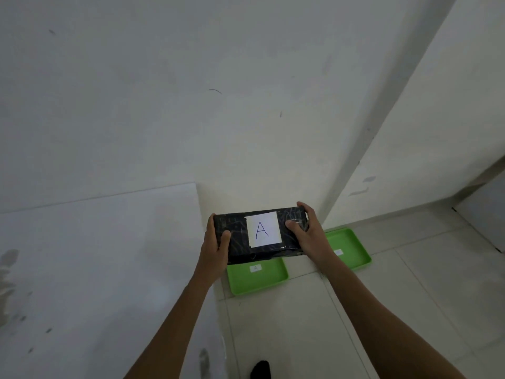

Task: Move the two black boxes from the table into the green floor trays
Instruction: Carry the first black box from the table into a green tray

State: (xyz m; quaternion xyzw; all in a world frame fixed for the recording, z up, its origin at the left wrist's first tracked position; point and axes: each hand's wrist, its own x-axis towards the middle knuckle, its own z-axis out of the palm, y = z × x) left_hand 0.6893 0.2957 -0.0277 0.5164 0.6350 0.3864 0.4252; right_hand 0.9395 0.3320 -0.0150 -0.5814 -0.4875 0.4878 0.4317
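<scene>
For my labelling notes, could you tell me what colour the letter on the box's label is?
Blue ink, an "A" on the white label, head view.

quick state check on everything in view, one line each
black rectangular box with white "A" label: held in the air above the trays
left hand: gripping the box's left end
right hand: gripping its right end
near green plastic floor tray: empty
far green plastic floor tray: empty
</scene>
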